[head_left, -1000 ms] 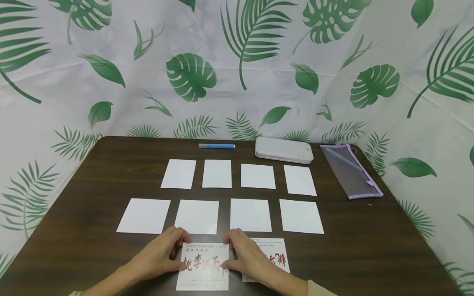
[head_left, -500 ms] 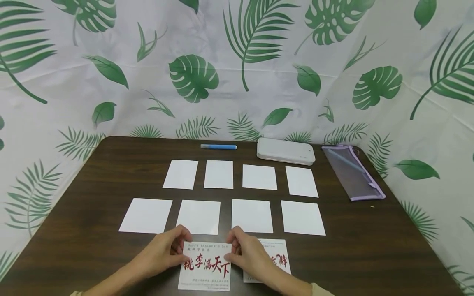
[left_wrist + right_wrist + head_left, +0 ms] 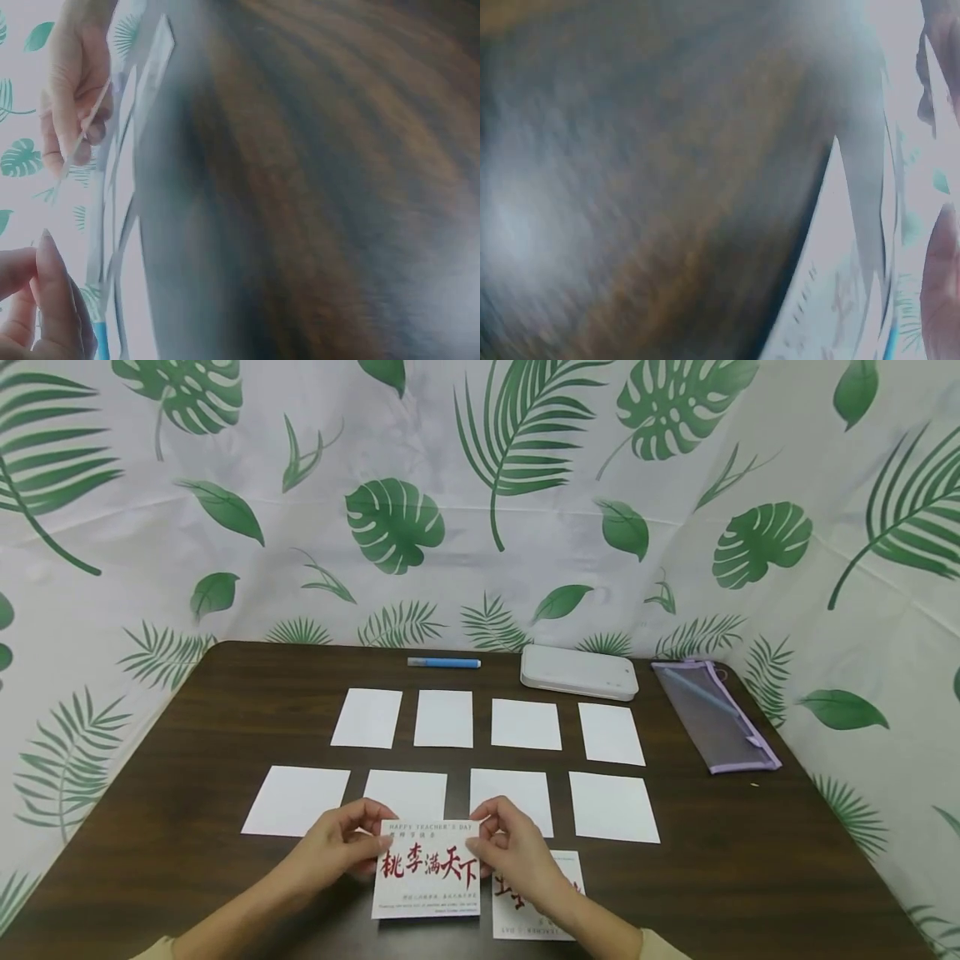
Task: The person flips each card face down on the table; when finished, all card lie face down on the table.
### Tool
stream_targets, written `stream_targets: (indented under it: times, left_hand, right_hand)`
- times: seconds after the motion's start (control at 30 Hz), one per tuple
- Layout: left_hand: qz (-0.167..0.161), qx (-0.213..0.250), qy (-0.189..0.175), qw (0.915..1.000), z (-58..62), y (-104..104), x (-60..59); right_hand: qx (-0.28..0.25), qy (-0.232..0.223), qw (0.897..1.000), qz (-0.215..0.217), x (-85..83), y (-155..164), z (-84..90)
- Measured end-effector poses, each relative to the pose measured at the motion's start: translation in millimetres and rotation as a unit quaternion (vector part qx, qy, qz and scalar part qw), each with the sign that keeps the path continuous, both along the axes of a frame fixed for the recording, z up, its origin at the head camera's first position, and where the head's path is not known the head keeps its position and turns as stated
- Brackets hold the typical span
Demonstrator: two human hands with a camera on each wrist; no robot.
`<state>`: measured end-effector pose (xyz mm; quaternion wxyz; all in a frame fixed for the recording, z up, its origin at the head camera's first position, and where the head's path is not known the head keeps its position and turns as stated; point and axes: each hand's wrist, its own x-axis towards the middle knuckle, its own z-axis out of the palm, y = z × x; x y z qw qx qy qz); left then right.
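Observation:
A white card (image 3: 427, 870) printed with large red characters is held tilted a little above the table's near edge. My left hand (image 3: 351, 843) pinches its left edge and my right hand (image 3: 501, 845) pinches its right edge. A second card with red print (image 3: 561, 870) lies flat on the table, partly under my right wrist. In the left wrist view the held card (image 3: 88, 139) shows edge-on between the fingers of both hands. The right wrist view is blurred; only a white card (image 3: 832, 300) on dark wood shows.
Several blank white cards lie in two rows on the dark wooden table (image 3: 187, 735), the nearest row (image 3: 296, 800) just beyond my hands. At the back are a blue pen (image 3: 444, 662), a flat white box (image 3: 579, 673) and a purple-edged mesh pouch (image 3: 712, 717). Leaf-print cloth encloses the table.
Both hands have lifted the red-lettered card off the table and raised it toward the near row of blank cards. More of the second printed card now shows.

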<state>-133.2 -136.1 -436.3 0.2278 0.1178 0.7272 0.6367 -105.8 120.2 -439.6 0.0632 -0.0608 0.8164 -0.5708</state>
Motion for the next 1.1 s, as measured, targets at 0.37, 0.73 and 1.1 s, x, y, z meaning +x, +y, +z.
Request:
stream_targets:
  times: [0.37,0.73,1.1]
  left_hand:
    - [0.055,0.056,0.001,0.9969,15.0,19.5,-1.0]
    - [0.081,0.132,0.032,0.9874,31.8,55.1,2.0]
    - [0.075,0.102,0.135,0.9827,34.0,62.6,-3.1]
  right_hand:
    - [0.062,0.288,0.955,0.025,7.4,-18.3,11.6]
    - [0.142,0.373,0.917,0.015,5.3,-26.7,13.7]
    - [0.110,0.371,0.922,0.005,5.9,-20.9,25.4]
